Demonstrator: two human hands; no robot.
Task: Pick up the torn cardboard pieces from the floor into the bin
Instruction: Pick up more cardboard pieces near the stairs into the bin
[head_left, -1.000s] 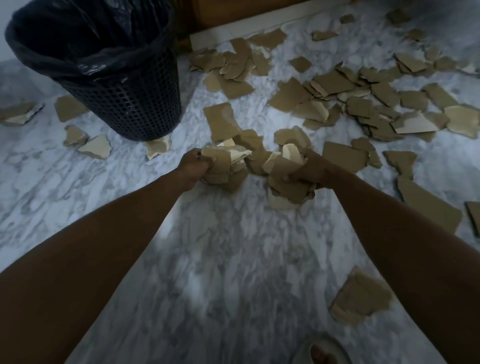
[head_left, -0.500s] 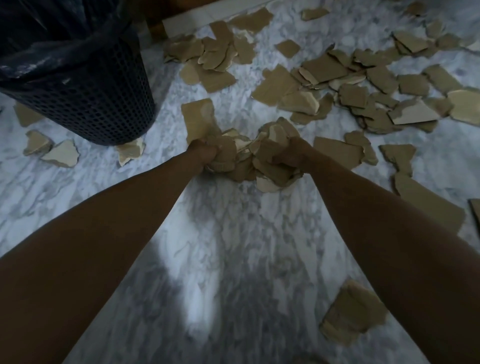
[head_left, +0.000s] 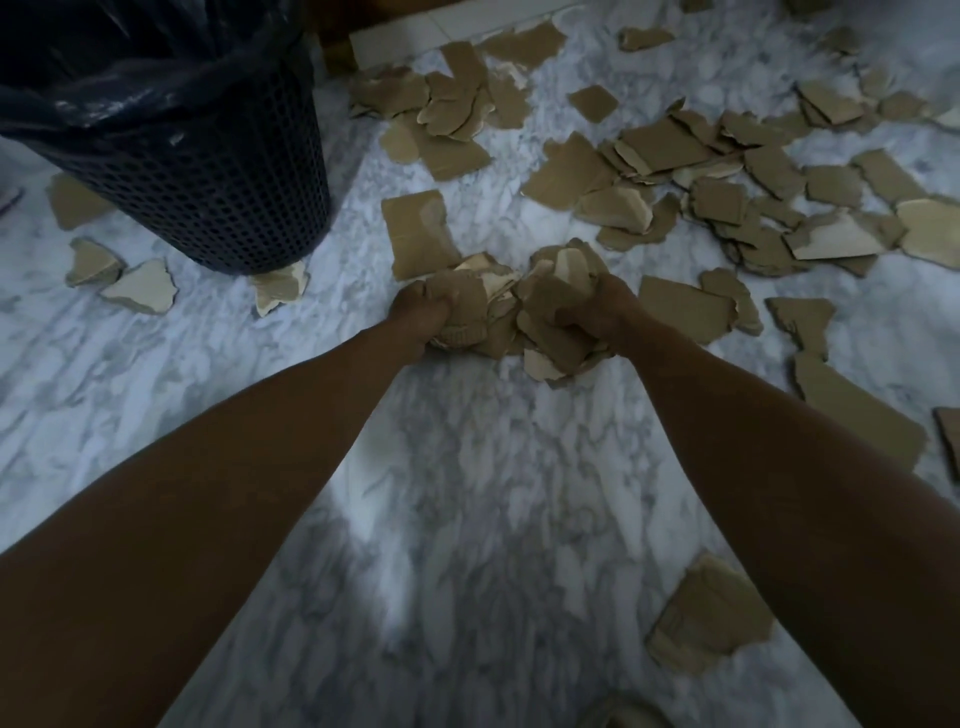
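Note:
Both my hands press together a bundle of torn brown cardboard pieces (head_left: 540, 322) low over the marble floor at mid-frame. My left hand (head_left: 418, 314) grips the bundle's left side; my right hand (head_left: 597, 312) grips its right side. A dark mesh bin (head_left: 208, 171) lined with a black plastic bag stands at the upper left, a short way from my left hand. Many more cardboard pieces (head_left: 727, 197) lie scattered across the floor behind and to the right of the bundle.
Small scraps (head_left: 137, 286) lie around the bin's base. A larger piece (head_left: 709, 613) lies near my right forearm, another (head_left: 852, 410) at the right. A pale skirting board (head_left: 431, 31) runs along the back. Bare marble floor (head_left: 467, 493) lies between my arms.
My two hands came together, squeezing the two handfuls of cardboard into one bundle. The view shifted slightly so the bin sits further up and left.

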